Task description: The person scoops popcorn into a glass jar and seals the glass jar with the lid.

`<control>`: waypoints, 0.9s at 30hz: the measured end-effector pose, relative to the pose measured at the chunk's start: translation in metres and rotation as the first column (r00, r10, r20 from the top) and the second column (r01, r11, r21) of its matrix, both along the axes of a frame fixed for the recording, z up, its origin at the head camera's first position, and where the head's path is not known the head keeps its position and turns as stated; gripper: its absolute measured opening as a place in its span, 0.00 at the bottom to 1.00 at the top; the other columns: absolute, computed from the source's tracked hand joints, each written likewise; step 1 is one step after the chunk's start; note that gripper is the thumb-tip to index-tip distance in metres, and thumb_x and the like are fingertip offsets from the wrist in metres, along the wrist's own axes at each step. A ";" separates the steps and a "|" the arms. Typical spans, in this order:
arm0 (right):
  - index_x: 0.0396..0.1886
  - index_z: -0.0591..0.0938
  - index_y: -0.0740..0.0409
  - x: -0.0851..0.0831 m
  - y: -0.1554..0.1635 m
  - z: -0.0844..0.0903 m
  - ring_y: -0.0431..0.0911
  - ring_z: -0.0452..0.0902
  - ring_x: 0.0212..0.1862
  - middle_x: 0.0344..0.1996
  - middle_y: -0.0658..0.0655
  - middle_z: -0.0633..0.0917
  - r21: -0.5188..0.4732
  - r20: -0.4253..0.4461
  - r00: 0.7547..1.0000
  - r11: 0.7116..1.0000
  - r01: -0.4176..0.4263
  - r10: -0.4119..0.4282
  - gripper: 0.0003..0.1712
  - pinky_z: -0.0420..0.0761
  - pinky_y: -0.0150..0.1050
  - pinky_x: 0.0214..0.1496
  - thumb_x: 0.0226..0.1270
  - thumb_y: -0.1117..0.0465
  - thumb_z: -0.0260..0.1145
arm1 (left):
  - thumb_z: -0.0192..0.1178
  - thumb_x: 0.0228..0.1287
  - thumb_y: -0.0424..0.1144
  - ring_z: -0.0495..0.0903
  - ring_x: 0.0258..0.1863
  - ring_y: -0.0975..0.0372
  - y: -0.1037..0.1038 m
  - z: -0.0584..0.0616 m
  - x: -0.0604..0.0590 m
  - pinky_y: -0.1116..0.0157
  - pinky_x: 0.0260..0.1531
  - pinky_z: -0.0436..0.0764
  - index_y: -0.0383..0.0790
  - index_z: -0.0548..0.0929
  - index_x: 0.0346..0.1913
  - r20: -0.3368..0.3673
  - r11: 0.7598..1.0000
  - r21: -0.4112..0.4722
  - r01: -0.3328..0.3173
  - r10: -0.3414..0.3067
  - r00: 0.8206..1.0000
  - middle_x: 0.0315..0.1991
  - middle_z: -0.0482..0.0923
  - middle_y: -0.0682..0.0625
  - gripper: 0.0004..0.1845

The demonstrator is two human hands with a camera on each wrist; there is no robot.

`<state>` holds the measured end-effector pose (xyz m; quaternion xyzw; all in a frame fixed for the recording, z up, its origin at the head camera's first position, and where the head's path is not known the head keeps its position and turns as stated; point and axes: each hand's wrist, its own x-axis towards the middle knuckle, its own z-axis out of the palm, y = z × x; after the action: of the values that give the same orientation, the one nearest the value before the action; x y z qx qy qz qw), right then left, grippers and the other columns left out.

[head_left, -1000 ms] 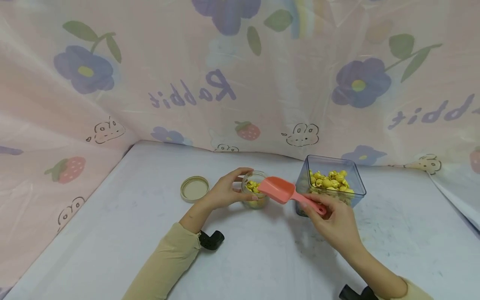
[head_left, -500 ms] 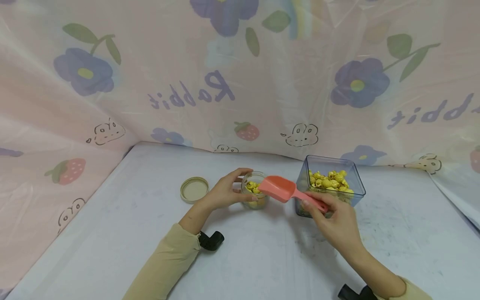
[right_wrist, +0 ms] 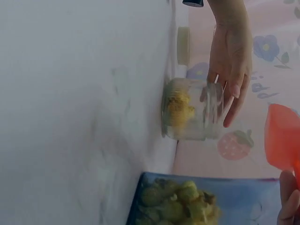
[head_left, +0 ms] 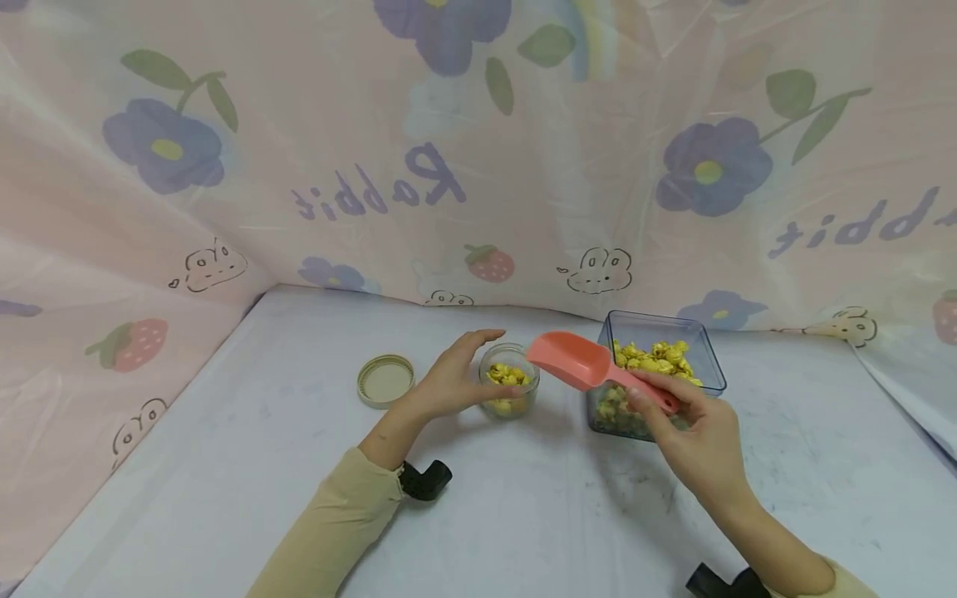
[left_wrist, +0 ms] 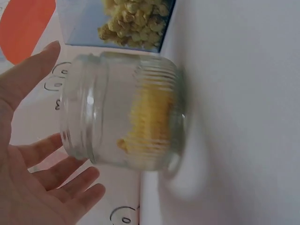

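A small glass jar (head_left: pixel 508 390) partly filled with yellow popcorn stands on the white table (head_left: pixel 523 515). My left hand (head_left: pixel 499 364) is open beside it on the left, its fingers (left_wrist: pixel 42 187) straight and just off the glass of the jar (left_wrist: pixel 126 112). My right hand (head_left: pixel 658 399) pinches the handle of a coral plastic scoop (head_left: pixel 576 361). The scoop is held in the air between the jar and a clear square container (head_left: pixel 658 332) of popcorn. In the right wrist view the jar (right_wrist: pixel 192 110) shows with the left hand (right_wrist: pixel 229 70) next to it and the scoop (right_wrist: pixel 281 140) above.
A beige jar lid (head_left: pixel 385 380) lies flat to the left of the left hand. A pink flower-and-strawberry printed sheet (head_left: pixel 449 183) walls in the back and left side of the table.
The scoop has lifted off the jar's mouth and moved right, towards the square container. My left hand has opened its fingers away from the jar.
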<state>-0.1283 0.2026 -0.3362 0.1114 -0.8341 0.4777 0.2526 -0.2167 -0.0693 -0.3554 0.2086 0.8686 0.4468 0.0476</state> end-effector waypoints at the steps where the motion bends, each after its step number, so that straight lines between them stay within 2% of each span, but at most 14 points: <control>1: 0.45 0.84 0.68 0.000 0.001 0.001 0.31 0.82 0.30 0.34 0.32 0.83 -0.002 0.000 1.000 1.000 0.006 -0.006 0.14 0.76 0.22 0.27 0.57 0.75 0.68 | 0.73 0.50 0.51 0.60 0.70 0.55 0.002 0.001 0.000 0.50 0.69 0.61 0.44 0.65 0.70 -0.008 1.000 0.002 0.000 0.000 1.000 0.69 0.64 0.48 0.44; 5: 0.46 0.84 0.69 0.001 0.007 0.007 0.32 0.83 0.29 0.34 0.30 0.82 -0.005 0.005 1.000 1.000 0.021 -0.021 0.14 0.78 0.22 0.28 0.59 0.74 0.67 | 0.73 0.50 0.51 0.60 0.70 0.56 0.010 0.005 0.000 0.51 0.69 0.62 0.44 0.64 0.70 -0.026 1.000 0.007 0.003 -0.002 1.000 0.69 0.64 0.49 0.45; 10: 0.47 0.83 0.70 0.001 0.015 0.012 0.31 0.82 0.27 0.32 0.31 0.82 -0.010 0.008 0.999 0.999 0.034 -0.034 0.14 0.73 0.24 0.21 0.59 0.74 0.66 | 0.74 0.48 0.52 0.58 0.71 0.56 0.019 0.010 -0.001 0.50 0.68 0.61 0.47 0.64 0.70 -0.045 1.000 0.019 -0.009 0.010 0.999 0.69 0.63 0.51 0.47; 17: 0.46 0.83 0.71 0.001 0.025 0.015 0.31 0.83 0.28 0.34 0.32 0.83 -0.014 -0.027 0.999 0.999 0.040 -0.041 0.15 0.78 0.20 0.31 0.58 0.77 0.65 | 0.74 0.47 0.53 0.57 0.71 0.55 0.030 0.017 -0.001 0.49 0.68 0.62 0.48 0.63 0.71 -0.058 1.000 0.025 -0.008 0.010 0.998 0.70 0.62 0.50 0.48; 27: 0.46 0.83 0.71 0.001 0.041 0.017 0.30 0.83 0.29 0.32 0.32 0.84 -0.014 -0.051 0.994 0.996 0.093 -0.093 0.16 0.76 0.18 0.32 0.56 0.79 0.66 | 0.75 0.46 0.53 0.56 0.72 0.55 0.044 0.021 -0.004 0.50 0.69 0.60 0.47 0.63 0.71 -0.085 1.000 0.025 0.012 -0.010 0.996 0.70 0.62 0.50 0.49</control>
<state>-0.1269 0.2438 -0.3188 0.0832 -0.8287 0.4672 0.2966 -0.2212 -0.0253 -0.3347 0.2328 0.8629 0.4485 0.0105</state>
